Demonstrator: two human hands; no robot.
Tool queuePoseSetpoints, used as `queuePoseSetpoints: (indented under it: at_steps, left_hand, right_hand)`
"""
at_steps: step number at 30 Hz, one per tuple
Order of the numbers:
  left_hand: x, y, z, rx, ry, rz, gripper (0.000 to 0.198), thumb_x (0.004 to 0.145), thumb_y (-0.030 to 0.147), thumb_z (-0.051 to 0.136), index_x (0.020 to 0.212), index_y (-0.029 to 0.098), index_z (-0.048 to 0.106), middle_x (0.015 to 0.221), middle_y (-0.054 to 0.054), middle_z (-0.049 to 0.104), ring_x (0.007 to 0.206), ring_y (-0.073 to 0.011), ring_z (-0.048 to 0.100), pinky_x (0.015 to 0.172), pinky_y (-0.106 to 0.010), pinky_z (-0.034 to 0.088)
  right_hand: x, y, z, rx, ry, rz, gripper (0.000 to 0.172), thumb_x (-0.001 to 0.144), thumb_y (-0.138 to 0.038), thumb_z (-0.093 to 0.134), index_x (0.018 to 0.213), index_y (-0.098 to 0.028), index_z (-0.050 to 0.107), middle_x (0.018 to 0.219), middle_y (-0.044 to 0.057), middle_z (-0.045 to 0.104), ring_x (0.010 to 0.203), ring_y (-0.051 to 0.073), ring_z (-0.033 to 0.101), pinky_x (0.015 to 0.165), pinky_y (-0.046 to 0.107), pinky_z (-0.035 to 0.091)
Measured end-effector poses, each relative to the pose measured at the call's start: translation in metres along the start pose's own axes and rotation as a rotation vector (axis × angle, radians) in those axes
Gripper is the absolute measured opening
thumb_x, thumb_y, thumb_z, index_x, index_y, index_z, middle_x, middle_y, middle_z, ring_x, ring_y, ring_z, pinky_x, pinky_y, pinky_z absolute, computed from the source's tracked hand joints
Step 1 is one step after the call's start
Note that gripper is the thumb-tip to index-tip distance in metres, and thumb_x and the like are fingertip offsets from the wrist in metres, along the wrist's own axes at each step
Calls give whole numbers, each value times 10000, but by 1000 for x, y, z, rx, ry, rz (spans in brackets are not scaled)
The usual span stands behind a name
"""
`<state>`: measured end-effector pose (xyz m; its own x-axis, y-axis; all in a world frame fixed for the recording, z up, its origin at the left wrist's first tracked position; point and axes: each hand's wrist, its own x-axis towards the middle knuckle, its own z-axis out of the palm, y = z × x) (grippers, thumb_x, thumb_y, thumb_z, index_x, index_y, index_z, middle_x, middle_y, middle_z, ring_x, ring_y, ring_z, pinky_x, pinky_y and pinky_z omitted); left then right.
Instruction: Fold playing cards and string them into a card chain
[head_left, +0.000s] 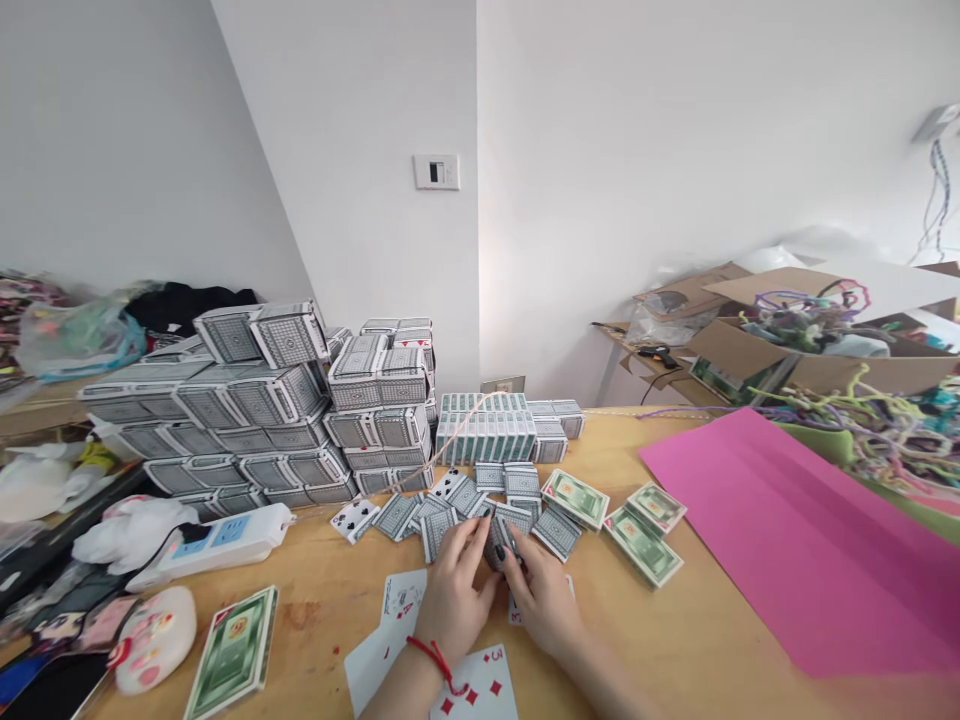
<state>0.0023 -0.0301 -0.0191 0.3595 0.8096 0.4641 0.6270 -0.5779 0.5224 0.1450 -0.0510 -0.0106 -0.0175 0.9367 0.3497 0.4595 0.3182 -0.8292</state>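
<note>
A small grey-backed stack of playing cards [495, 550] lies between my two hands at the table's middle. My left hand [456, 575], with a red cord on its wrist, presses its fingers on the left side. My right hand [536, 585] holds the right side with bent fingers. Behind and around them are several more grey-backed cards [397, 516], with a few face up. Below, partly covered by my wrists, are a large three of diamonds [487, 685], an ace of diamonds [405, 595] and another pale card whose face is mostly hidden.
Tall stacks of grey card packs [277, 400] stand at the back left, beside a row of green-edged boxes [487, 428]. Green card boxes [645, 545] lie right of centre, another [234, 650] front left. A power strip [217, 545], pink sheet [810, 550] and yarn-filled carton [817, 370] flank the work.
</note>
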Motion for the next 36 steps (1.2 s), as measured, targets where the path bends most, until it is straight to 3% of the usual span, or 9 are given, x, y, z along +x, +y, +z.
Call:
queuePoseSetpoints:
  at_steps: [4,11,17,23,28,31,33,36]
  left_hand:
    - [1,2,-1,-6,24,16,598,722,84,452,1283,256,338,1171,-75,490,1108,-234,466,908,-393,442]
    - [2,2,-3,-17,41,23,599,709,83,466,1272,253,352,1150,-74,497,1085,-232,478,896,-388,447]
    - [2,3,-3,-28,33,23,604,710,74,462,1273,261,349,1153,-70,488,1079,-227,477,895,-384,446]
    - [1,2,-3,-67,10,-15,606,709,84,479,1273,270,355,1171,-64,475,1082,-228,471,892,-379,447]
    - [4,6,-4,-147,-10,-84,614,718,92,479,1273,318,345,1215,-46,447,1147,-244,414,931,-416,405]
    - [5,12,-9,-274,-4,-131,664,727,110,494,1318,298,257,1299,-69,369,1209,-263,334,964,-444,351]
    - [6,14,-12,-395,-5,-164,691,732,136,506,1339,260,200,1310,-95,366,1195,-263,357,949,-429,363]
    - [7,16,-14,-488,-48,-233,449,786,223,472,1227,206,388,1151,-100,527,1031,-228,513,844,-362,438]
  right_hand:
    - [1,-4,0,34,-36,29,342,858,-361,365,1134,-239,527,1003,75,638,852,222,586,722,300,457]
    - [0,-6,1,-8,-16,51,258,861,-338,366,959,-216,571,782,57,635,671,193,565,601,264,409]
    - [-1,-3,2,-78,-24,55,209,858,-307,363,762,-215,525,644,19,568,573,165,512,530,244,350]
    - [0,-2,0,-81,-45,37,203,846,-319,375,719,-209,490,612,10,536,548,152,478,509,240,328]
    - [2,3,6,221,-45,188,279,855,-390,354,637,-216,358,501,-43,442,417,112,432,426,220,339]
    - [4,6,10,485,-65,277,255,851,-449,350,738,-221,368,474,-75,422,341,91,401,366,205,345]
    - [4,5,10,583,-95,297,256,840,-475,368,844,-219,379,457,-88,431,314,84,388,343,194,340]
    - [4,0,9,666,-161,309,290,826,-498,391,895,-217,365,461,-84,479,315,78,411,335,175,332]
